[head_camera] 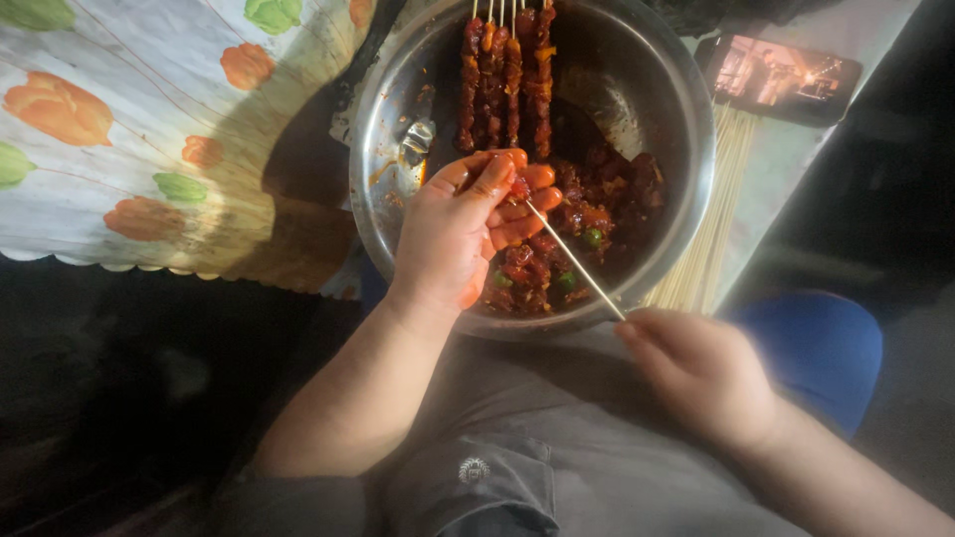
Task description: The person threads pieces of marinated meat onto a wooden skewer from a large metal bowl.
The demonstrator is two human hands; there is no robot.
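A large steel bowl [388,189] sits in front of me, holding dark red marinated meat pieces [607,204] with bits of green pepper. My left hand [463,229], smeared with orange sauce, is inside the bowl and pinches a meat piece [519,187] at its fingertips. My right hand [696,368] is at the bowl's near rim and grips the end of a thin wooden skewer [577,264], whose tip reaches the piece in my left hand. Several loaded skewers [505,75] lean against the bowl's far side.
A bundle of bare wooden skewers [711,219] lies to the right of the bowl. A phone [781,78] with a lit screen rests at the top right. A cloth with orange flowers [149,129] covers the surface at left. A blue object [821,343] is by my right arm.
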